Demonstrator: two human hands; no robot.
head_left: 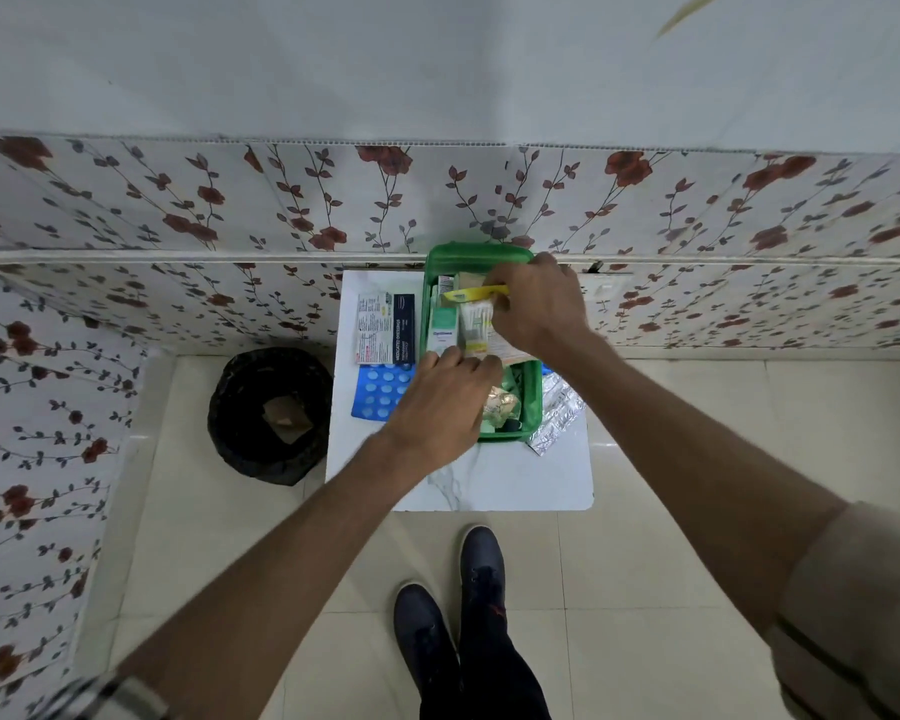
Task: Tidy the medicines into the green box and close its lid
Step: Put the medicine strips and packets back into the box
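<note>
While both arms reach over the small white table [515, 480], the green box [532, 402] sits open on its far half, lid [476, 257] tipped back toward the floral wall [178, 200]. Right hand [539, 304] hovers over the box's far end, fingers pinched on a yellow tube [476, 293]; a pale packet [476, 324] lies just beneath, whether also gripped cannot be told. Left hand [445, 402] is over the box's near left rim, fingers curled down by a green-and-white carton [442, 330] inside; whether it grips anything cannot be told. Crumpled packets fill the box's near end.

Still on the table: a dark blue dressings carton [404, 330] and a white printed pack [371, 327] left of the box, a blue blister sheet [380, 389] nearer the person, silver blister strips [559, 413] right of the box.

Black bin [271, 413] stands on the floor, left of the table.
</note>
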